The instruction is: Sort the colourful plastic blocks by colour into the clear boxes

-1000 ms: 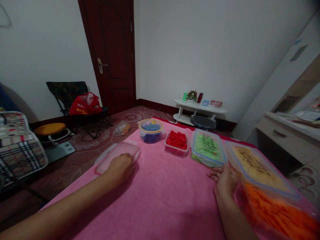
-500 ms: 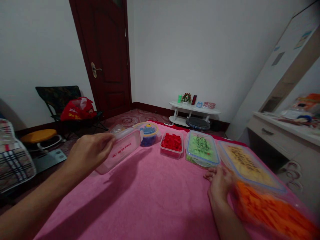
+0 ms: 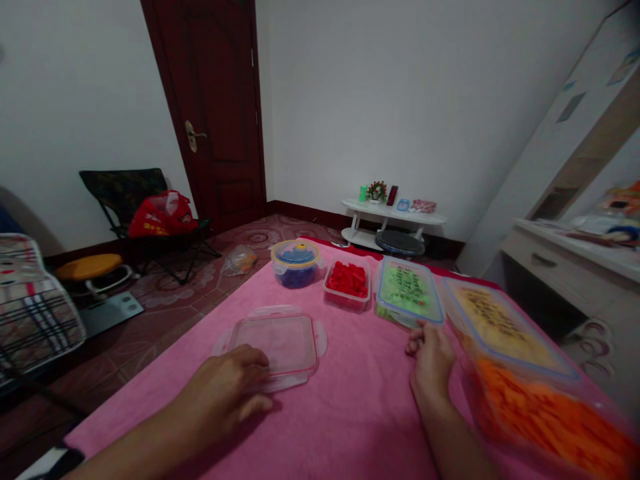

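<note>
A clear lid with a red seal (image 3: 287, 343) and side flaps lies flat on the pink cloth. My left hand (image 3: 230, 380) is over its near left edge, fingertips touching the plastic and thumb apart from them; the hand is open. On the cloth rests my right hand (image 3: 431, 353), its fingers loosely curled together with nothing seen in them. Just beyond it stands a lidded box of green pieces (image 3: 407, 293). An uncovered box of red pieces (image 3: 347, 285) sits to the left of that box.
A round, yellow-rimmed container (image 3: 296, 264) with blue contents stands at the far left of the cloth (image 3: 345, 413). On the right are a lidded box of yellow pieces (image 3: 505, 323) and a box of orange pieces (image 3: 555, 420). A cabinet (image 3: 560, 273) stands beyond the table's right side.
My left hand has lowered the lid from an upright tilt to flat on the cloth and loosened its grasp. My right hand's fingers have drawn together.
</note>
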Available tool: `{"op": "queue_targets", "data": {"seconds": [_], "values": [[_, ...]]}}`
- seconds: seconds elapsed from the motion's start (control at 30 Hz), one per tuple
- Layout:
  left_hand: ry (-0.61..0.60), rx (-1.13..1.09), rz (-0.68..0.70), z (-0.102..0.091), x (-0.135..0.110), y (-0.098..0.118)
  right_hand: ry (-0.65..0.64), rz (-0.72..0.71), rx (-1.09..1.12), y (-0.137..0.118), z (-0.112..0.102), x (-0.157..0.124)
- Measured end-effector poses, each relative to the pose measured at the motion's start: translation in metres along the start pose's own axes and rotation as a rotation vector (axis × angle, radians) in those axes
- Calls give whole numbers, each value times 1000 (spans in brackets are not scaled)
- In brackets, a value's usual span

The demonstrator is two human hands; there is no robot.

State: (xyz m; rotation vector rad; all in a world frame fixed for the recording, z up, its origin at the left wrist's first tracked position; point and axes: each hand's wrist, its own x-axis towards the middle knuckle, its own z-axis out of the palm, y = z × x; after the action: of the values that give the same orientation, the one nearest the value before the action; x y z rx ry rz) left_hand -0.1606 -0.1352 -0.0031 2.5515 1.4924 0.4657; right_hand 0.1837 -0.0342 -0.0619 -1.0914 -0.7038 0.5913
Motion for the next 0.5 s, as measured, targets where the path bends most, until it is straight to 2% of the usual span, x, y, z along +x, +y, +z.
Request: {"op": "queue_targets", "data": {"seconds": [0.07,0.13,0.2,0.3,0.37,0.5], "values": [[-28,1,-18,-6,5,-5,-128,46,-44,-2,9,-11],[8,25,-27,-8,12,-19,-267,72,-90,-5,19,-24],[1,37,-30,-3,19,-38,-416,84,-144,-9,28,-37],[-97,17,-38,11,25,-60,-614,79,-235,-12,35,-49],[-103,-1,-33,15,26,-65,-697,61,-275,-10,36,-53],[8,14,-32,12,28,-58,-748,25,-317,-5,35,-52]]}}
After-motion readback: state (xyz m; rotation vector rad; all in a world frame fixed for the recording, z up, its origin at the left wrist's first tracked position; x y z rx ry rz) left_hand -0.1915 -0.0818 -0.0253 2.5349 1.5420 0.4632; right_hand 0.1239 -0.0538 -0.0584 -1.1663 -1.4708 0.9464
